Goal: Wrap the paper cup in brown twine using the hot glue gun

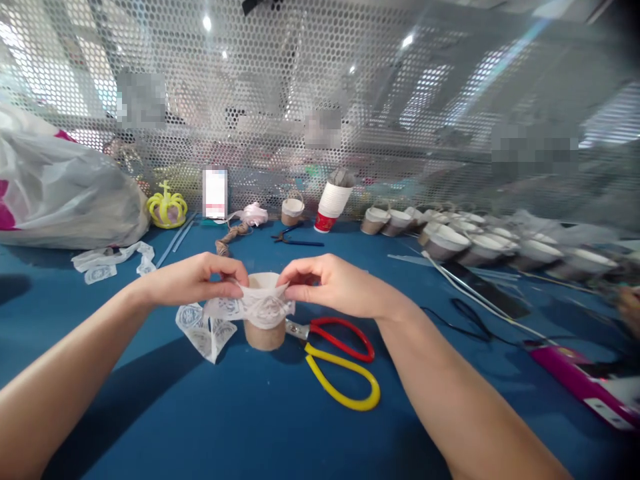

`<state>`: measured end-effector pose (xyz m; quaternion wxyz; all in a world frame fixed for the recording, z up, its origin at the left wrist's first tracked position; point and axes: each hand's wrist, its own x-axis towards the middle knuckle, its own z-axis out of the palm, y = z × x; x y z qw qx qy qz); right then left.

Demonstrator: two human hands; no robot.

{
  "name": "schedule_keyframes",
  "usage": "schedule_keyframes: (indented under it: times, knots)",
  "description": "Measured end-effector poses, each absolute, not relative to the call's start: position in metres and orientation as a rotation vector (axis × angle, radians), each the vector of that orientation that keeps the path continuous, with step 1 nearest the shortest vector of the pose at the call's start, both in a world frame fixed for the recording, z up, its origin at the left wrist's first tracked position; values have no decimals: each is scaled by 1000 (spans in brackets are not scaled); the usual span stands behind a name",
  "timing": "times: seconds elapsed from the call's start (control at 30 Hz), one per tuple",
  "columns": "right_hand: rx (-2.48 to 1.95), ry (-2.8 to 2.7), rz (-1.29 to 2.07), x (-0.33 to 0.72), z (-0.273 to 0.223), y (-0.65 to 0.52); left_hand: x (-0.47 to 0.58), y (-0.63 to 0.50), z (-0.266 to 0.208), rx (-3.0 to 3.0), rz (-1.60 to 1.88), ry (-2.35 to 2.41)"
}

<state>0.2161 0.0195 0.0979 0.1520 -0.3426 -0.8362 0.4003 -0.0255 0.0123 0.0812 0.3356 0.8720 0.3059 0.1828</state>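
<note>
A small paper cup [265, 335] with a brown lower part stands upright on the blue table, white lace ribbon [267, 308] around its upper part. My left hand [213, 279] pinches the lace at the left of the cup's rim. At the right side, my right hand [325, 283] pinches the same lace edge between thumb and fingers. A loose tail of lace [206, 331] trails onto the table at the left. Scissors [345, 363] with one red and one yellow handle lie just right of the cup, their blades partly hidden behind it.
Rows of finished-looking cups [443, 241] fill the back right. Pliers [300, 241], stacked cups [334, 203], a phone [215, 193] and a yellow crown-shaped piece [167, 208] stand or lie behind. A plastic bag [65, 180] bulges at left; a purple device [575, 380] lies at right.
</note>
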Motion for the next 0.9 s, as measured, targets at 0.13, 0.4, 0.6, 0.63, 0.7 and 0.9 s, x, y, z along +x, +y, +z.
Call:
schedule_keyframes:
  times: [0.13,0.4,0.6,0.63,0.7,0.9]
  knots:
    - [-1052,-2436,884,222,103,13,-24,9,83,2130,509,772]
    - [-973,-2326,415,203,103,-14,-7,2,77,2025,537,959]
    - [-1163,-2451,437,189,89,-10,3,-6,76,2053,598,1029]
    - [-1175,-2438,465,191,90,-8,2,-5,76,2040,616,1019]
    - [-1160,-2403,575,198,94,-5,-1,-3,75,2010,639,986]
    - [-1054,-2320,890,216,108,-3,-7,-1,77,1947,623,937]
